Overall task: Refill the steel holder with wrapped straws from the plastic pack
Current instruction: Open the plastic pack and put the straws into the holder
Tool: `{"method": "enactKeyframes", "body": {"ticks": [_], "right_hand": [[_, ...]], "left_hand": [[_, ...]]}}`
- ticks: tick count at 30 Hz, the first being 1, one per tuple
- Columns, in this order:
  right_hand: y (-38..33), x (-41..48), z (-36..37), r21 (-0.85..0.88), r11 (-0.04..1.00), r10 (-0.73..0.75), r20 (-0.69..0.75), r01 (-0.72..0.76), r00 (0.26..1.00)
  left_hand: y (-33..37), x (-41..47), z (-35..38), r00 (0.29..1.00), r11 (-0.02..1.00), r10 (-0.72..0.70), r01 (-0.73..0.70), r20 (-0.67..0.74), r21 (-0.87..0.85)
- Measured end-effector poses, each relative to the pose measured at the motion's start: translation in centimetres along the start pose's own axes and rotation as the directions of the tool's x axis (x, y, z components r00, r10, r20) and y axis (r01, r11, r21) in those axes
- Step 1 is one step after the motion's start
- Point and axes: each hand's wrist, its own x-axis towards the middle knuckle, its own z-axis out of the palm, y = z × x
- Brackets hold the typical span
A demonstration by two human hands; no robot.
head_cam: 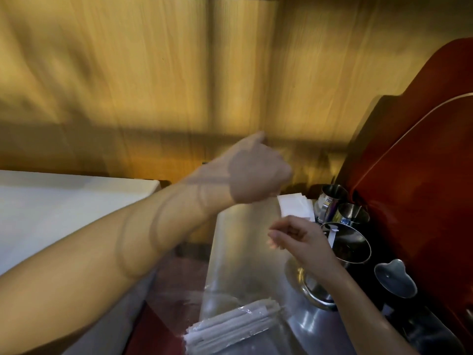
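A clear plastic pack hangs upright in front of me, and a bundle of white wrapped straws lies at its bottom. My left hand, blurred, is closed at the pack's top edge. My right hand pinches the pack's upper right side with fingertips together. Just right of that hand stands a round steel holder with one wrapped straw sticking up in it.
Two smaller steel cups stand behind the holder, next to a stack of white napkins. A steel jug and a steel bowl sit nearer. There is a red-brown board on the right, a white counter on the left and a wooden wall behind.
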Motion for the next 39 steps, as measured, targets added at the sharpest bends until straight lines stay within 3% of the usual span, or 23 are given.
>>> {"method": "enactKeyframes", "body": {"ticks": [5, 7, 9, 13, 19, 27, 33, 37, 39], "right_hand": [[2.6, -2.8, -0.2, 0.01, 0.992, 0.126, -0.015, -0.126, 0.992], [2.7, -3.4, -0.2, 0.004, 0.993, 0.118, -0.043, -0.118, 0.992], [2.4, -3.4, 0.0, -0.01, 0.996, 0.089, -0.071, -0.09, 0.993], [1.8, -3.0, 0.6, -0.111, 0.992, 0.044, -0.095, -0.054, 0.995], [1.4, -3.0, 0.9, -0.129, 0.992, -0.018, -0.102, 0.005, 0.995], [2.9, -3.9, -0.2, -0.038, 0.994, 0.09, -0.243, -0.102, 0.966], [3.3, -5.6, -1.5, -0.022, 0.993, 0.089, -0.459, -0.112, 0.884], [2.9, -6.1, -2.3, 0.124, 0.985, 0.167, -0.502, -0.12, 0.849], [2.6, -6.4, -2.8, 0.118, 0.987, 0.15, -0.502, -0.105, 0.852]], "left_hand": [[-3.9, -2.1, -0.8, 0.995, 0.977, -0.097, 0.099, 0.016, -0.187], [-5.0, -2.7, -1.1, 0.982, 0.956, -0.152, 0.175, 0.113, -0.235], [-5.6, -3.4, -1.1, 0.976, 0.955, -0.188, 0.208, 0.111, -0.21], [-3.6, -3.1, 0.1, 0.989, 0.984, -0.094, 0.075, -0.115, -0.161], [2.1, -0.6, 4.0, 0.98, 0.982, 0.136, -0.113, 0.147, -0.151], [0.0, 0.6, 3.4, 0.987, 0.977, 0.084, -0.055, 0.135, -0.207], [-1.9, 1.1, 2.2, 0.994, 0.969, 0.106, -0.108, -0.023, -0.221], [-2.3, 1.1, 2.1, 0.996, 0.934, 0.094, -0.092, -0.01, -0.345], [-2.5, 0.5, 2.4, 0.996, 0.908, 0.077, -0.09, -0.048, -0.41]]}}
